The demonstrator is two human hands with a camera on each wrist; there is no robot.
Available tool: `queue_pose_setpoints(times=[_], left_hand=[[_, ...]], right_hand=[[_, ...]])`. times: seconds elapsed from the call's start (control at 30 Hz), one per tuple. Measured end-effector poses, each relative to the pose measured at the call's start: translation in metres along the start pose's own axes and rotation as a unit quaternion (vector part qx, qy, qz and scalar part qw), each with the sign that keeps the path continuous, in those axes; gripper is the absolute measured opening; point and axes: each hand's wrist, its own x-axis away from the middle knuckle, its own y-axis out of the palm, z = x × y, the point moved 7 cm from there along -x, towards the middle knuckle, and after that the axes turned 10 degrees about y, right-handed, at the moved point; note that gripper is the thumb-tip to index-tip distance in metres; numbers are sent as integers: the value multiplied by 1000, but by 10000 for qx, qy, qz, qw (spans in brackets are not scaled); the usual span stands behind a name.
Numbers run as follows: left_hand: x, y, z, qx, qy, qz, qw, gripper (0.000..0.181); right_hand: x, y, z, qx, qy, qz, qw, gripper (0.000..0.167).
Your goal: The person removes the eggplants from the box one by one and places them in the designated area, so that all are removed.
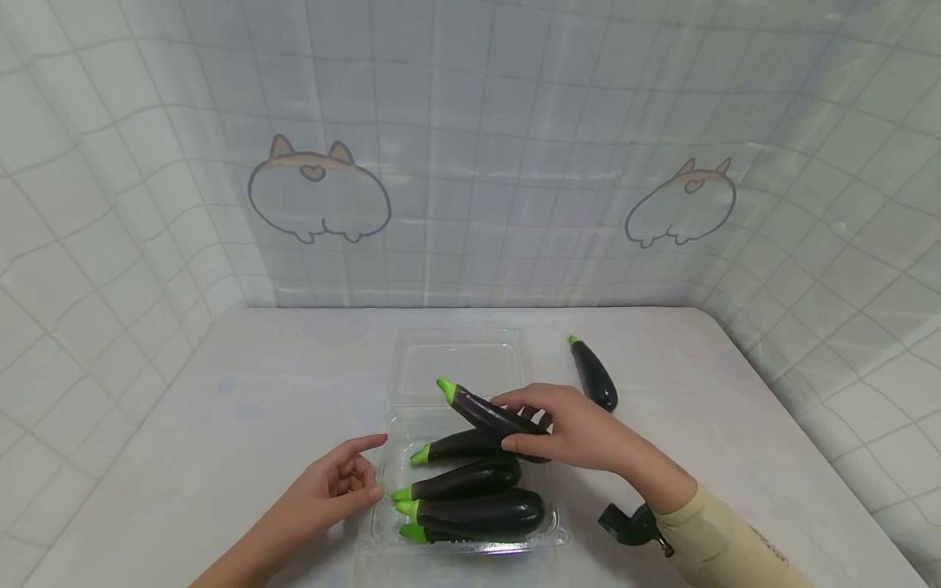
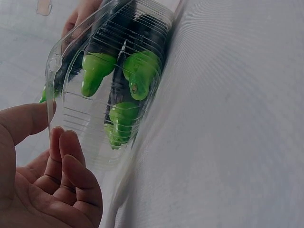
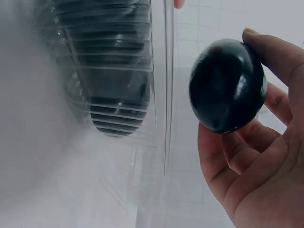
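My right hand (image 1: 573,425) grips a dark purple eggplant (image 1: 485,412) with a green stem, tilted above the container. In the right wrist view, the eggplant's rounded end (image 3: 228,85) shows between thumb and fingers. Below it, several eggplants (image 1: 478,514) lie side by side in a clear plastic clamshell box (image 1: 378,535), stems to the left. My left hand (image 1: 331,486) is at the box's left edge, its other fingers loosely bent. In the left wrist view, a fingertip (image 2: 42,114) touches the box rim, and green stems (image 2: 97,71) show through the ribbed wall.
The box's clear lid (image 1: 459,367) lies folded back behind it. Another eggplant (image 1: 594,376) lies on the white table (image 1: 243,392) at the back right. Tiled-pattern sheeting (image 1: 507,163) stands behind and on both sides. A dark device (image 1: 632,524) sits by the right wrist.
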Motion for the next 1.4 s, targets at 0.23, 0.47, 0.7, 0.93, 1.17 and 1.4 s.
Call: queue_pose_setpoints(times=[0.23,0.47,0.7,0.93,1.17,1.4], left_hand=[[0,0,1,17,86,-20,10000,65],[0,0,-1,-57,-76,22,10000,65],[0,0,-3,-121,-271,63,9995,65],[-1,-1,-2,-107,-214,63,9997,65],[0,-1,1,-91,-9,38,10000,65],[0,0,3,-85,113,17,9999,64]], right_hand=[[5,-15,8,32,206,471,9987,48],[10,-29,28,7,519,852,9950,47],[16,-41,50,-184,1103,1084,9878,49],[21,-55,71,24,1498,1413,9786,54],[27,-67,93,197,1852,1724,9673,55],[35,-82,118,414,2278,2011,9518,59]])
